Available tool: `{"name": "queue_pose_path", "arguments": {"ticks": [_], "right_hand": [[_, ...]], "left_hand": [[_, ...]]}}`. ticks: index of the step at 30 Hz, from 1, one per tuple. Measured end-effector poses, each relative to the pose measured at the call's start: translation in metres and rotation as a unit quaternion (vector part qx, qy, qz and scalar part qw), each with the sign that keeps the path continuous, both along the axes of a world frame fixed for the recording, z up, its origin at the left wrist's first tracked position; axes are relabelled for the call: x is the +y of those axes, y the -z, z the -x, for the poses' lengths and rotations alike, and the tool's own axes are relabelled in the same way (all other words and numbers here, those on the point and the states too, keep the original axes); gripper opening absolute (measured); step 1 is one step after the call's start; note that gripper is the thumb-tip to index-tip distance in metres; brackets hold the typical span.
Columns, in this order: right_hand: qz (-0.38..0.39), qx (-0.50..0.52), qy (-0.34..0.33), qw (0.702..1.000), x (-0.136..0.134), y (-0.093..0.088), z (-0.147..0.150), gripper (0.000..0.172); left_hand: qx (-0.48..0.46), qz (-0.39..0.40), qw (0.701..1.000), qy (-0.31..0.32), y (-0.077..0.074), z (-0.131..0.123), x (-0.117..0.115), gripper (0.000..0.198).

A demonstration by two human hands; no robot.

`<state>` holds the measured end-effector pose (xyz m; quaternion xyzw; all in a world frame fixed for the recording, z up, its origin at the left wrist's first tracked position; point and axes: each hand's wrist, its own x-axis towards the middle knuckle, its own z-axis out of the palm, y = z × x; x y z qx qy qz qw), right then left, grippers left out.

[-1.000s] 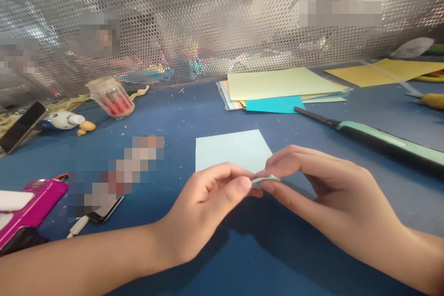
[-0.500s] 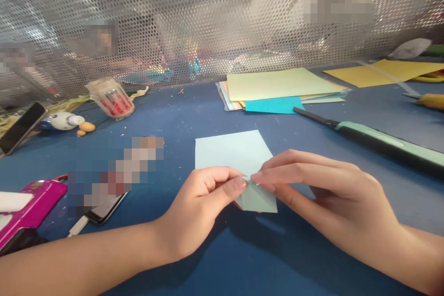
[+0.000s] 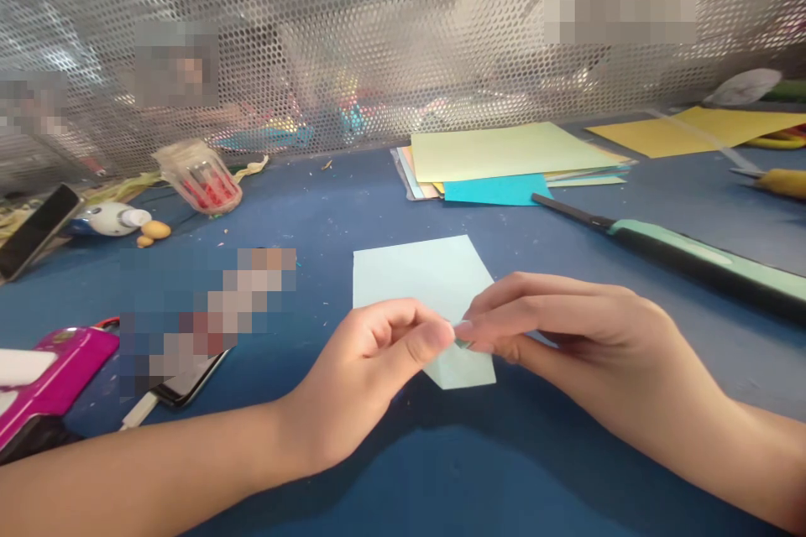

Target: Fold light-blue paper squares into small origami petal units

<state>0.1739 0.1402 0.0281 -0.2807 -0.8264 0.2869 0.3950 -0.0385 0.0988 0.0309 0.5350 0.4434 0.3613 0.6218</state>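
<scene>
A pale blue sheet of paper [image 3: 412, 271] lies in front of me, its near end showing below my fingertips. My left hand [image 3: 381, 369] is closed, thumb and bent forefinger pinching the paper from the left. From the other side, my right hand [image 3: 585, 344] also pinches it, with thumb and fingertips together. A small bit of folded blue-green edge shows between the two sets of fingertips, which nearly touch. My fingers cover the middle of the sheet, so I cannot tell how the fold runs there.
Behind the sheet lies a stack of coloured papers [image 3: 504, 153]. A green-and-black tool with a dark narrow tip [image 3: 705, 256] rests at right, near yellow paper [image 3: 698, 132]. At left are a jar with red contents [image 3: 205, 180], phones and a magenta object [image 3: 69, 369]. Perforated metal stands behind.
Both hands stay over the paper, fingertips slightly closer together. The right hand has shifted a little left, and the folded part between the fingers shows less.
</scene>
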Motion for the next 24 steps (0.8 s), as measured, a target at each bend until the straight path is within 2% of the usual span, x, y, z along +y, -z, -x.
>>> {"name": "queue_pose_path", "arguments": {"ticks": [4, 7, 12, 15, 18, 21, 24], "right_hand": [[0.042, 0.022, -0.018, 0.999, 0.0, -0.001, 0.001, 0.012], [0.099, 0.044, -0.037, 0.993, 0.0, -0.002, 0.003, 0.004], [0.168, 0.05, -0.014, 0.984, -0.004, -0.007, 0.006, 0.009], [0.237, 0.058, -0.017, 0.97, -0.006, -0.009, 0.007, 0.018], [0.285, 0.062, -0.022, 0.956, -0.009, -0.011, 0.007, 0.019], [0.24, 0.049, 0.003, 0.969, -0.011, -0.011, 0.008, 0.019], [0.147, 0.023, 0.02, 0.989, -0.014, -0.011, 0.006, 0.018]], "left_hand": [[-0.016, 0.009, 1.0, -0.005, -0.002, -0.003, 0.0, 0.022], [-0.017, 0.007, 1.0, -0.011, -0.002, -0.004, 0.001, 0.018], [0.007, -0.009, 1.0, -0.007, -0.002, -0.004, -0.001, 0.015], [0.022, -0.023, 0.999, -0.004, -0.002, -0.004, -0.003, 0.018], [0.024, -0.019, 1.0, 0.002, -0.002, -0.004, -0.004, 0.021], [0.009, -0.007, 1.0, 0.007, -0.001, -0.004, -0.004, 0.024], [0.004, -0.009, 1.0, 0.008, -0.001, -0.004, -0.004, 0.023]]}}
